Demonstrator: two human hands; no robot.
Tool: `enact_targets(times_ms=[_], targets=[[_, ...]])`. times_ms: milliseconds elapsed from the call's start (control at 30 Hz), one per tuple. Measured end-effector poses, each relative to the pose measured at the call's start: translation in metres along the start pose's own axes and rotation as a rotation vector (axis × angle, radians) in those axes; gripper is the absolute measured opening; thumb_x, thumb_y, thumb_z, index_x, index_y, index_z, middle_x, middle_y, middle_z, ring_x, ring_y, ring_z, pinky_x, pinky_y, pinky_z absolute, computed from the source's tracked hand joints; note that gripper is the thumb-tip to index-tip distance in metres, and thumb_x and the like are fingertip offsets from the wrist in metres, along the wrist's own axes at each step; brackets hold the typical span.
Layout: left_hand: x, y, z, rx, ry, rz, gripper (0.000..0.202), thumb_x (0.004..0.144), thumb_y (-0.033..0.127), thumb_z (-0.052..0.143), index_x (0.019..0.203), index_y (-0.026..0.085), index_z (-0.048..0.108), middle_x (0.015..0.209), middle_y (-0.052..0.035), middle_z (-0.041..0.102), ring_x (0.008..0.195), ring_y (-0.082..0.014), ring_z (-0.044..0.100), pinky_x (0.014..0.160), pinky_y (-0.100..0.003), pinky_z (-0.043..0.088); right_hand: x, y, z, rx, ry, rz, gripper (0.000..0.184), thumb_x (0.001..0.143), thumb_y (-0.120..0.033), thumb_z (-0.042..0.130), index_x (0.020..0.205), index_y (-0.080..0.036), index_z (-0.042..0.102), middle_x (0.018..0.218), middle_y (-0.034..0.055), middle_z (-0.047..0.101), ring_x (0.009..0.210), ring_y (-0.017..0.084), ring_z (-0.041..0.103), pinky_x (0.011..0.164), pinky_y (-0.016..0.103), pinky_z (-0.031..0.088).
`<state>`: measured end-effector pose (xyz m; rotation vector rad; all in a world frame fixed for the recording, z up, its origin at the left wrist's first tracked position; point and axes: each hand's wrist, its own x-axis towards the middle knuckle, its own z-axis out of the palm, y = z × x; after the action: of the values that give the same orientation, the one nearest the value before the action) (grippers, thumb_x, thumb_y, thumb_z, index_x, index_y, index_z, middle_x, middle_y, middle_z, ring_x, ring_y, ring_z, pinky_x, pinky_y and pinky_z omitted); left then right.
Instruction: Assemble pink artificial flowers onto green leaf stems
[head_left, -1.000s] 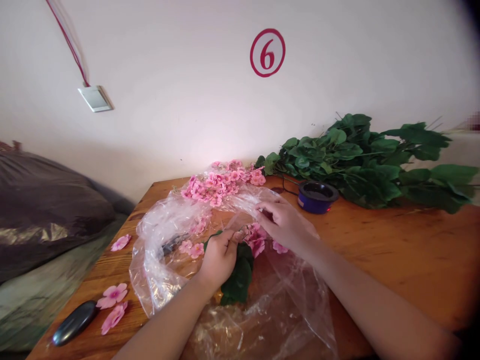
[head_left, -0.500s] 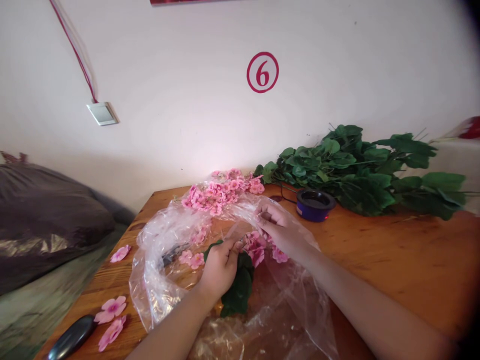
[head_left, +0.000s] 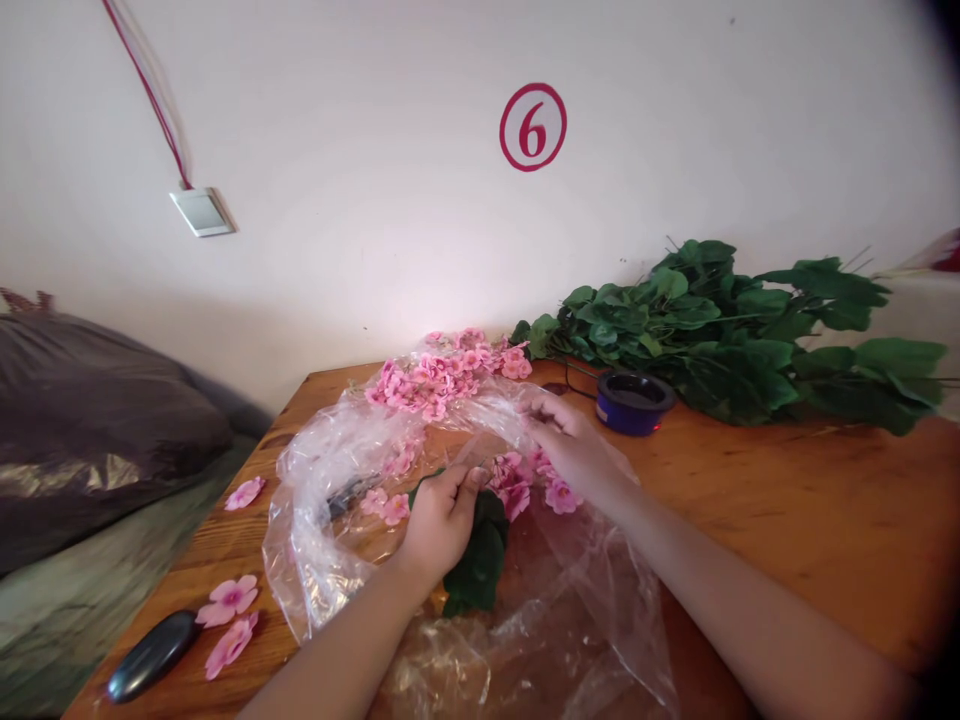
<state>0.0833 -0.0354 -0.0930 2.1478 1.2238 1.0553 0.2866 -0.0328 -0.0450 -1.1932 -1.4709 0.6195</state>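
Left hand point(head_left: 442, 515) clamped on flower sprig point(head_left: 516, 482), right hand point(head_left: 571, 447) grip unclear tbh, so imo tease petals gently bc plastic bag point(head_left: 311, 520) snags.

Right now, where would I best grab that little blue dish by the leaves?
Take the blue dish across its round wall, probably coming from the near side. It sits upright on the table; green leafy branches crowd its far side, while the front is bare wood.
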Motion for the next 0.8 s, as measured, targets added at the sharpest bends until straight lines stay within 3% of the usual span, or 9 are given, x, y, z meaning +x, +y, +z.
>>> enact_targets(times_ms=[167,333,433,600,700,800], targets=[[0.0,-0.003,0.001,-0.086,0.037,-0.033,0.039,0.097,0.042,0.044,0.068,0.018,0.053,0.061,0.0025,0.049,0.06,-0.0129,0.047,0.059,-0.025,0.033,-0.003,-0.005,-0.001,-0.263,-0.17,-0.041,0.014,0.084,-0.022,0.056,0.091,-0.022,0.068,0.086,0.0024,0.067,0.073,0.016,0.06,0.066,0.028,0.044],[-0.001,-0.006,0.0,-0.132,0.064,-0.04,0.033,0.094,0.036,0.049,0.066,0.019,0.048,0.06,0.0041,0.043,0.059,-0.0119,0.044,0.057,-0.025,0.031,-0.003,0.014,0.005,-0.527,-0.343,-0.299,0.007,0.082,-0.025,0.064,0.084,-0.022,0.07,0.089,0.0062,0.069,0.09,0.022,0.061,0.082,0.035,0.046],[-0.001,-0.006,0.0,-0.112,0.063,-0.032,0.032,0.093,0.034,0.05,0.065,0.019,0.048,0.06,0.0039,0.044,0.059,-0.012,0.045,0.058,-0.025,0.031,-0.003,0.022,0.007,-0.572,-0.382,-0.355,0.008,0.082,-0.027,0.066,0.078,-0.021,0.068,0.087,0.0063,0.069,0.092,0.023,0.062,0.087,0.038,0.045],[0.0,-0.005,0.0,-0.087,0.061,-0.023,0.033,0.093,0.035,0.05,0.065,0.019,0.049,0.059,0.0037,0.045,0.058,-0.0123,0.044,0.057,-0.026,0.031,-0.001,0.018,0.008,-0.314,-0.287,-0.255,0.007,0.086,-0.025,0.062,0.087,-0.022,0.068,0.092,0.0042,0.069,0.09,0.02,0.063,0.083,0.033,0.048],[0.0,-0.005,0.0,-0.07,0.074,-0.025,0.034,0.093,0.037,0.05,0.064,0.019,0.049,0.059,0.0037,0.045,0.057,-0.0124,0.043,0.057,-0.026,0.03,0.0,0.011,0.006,-0.136,-0.148,-0.2,0.014,0.087,-0.033,0.062,0.095,-0.022,0.068,0.103,0.0051,0.067,0.1,0.021,0.062,0.089,0.035,0.047],[0.001,-0.006,-0.001,-0.045,0.074,-0.025,0.032,0.093,0.035,0.05,0.065,0.019,0.049,0.06,0.0035,0.045,0.058,-0.0129,0.045,0.057,-0.026,0.031,0.002,0.008,0.002,0.029,-0.05,-0.07,0.022,0.086,-0.041,0.062,0.095,-0.022,0.067,0.099,0.0052,0.066,0.098,0.022,0.061,0.086,0.036,0.048]])
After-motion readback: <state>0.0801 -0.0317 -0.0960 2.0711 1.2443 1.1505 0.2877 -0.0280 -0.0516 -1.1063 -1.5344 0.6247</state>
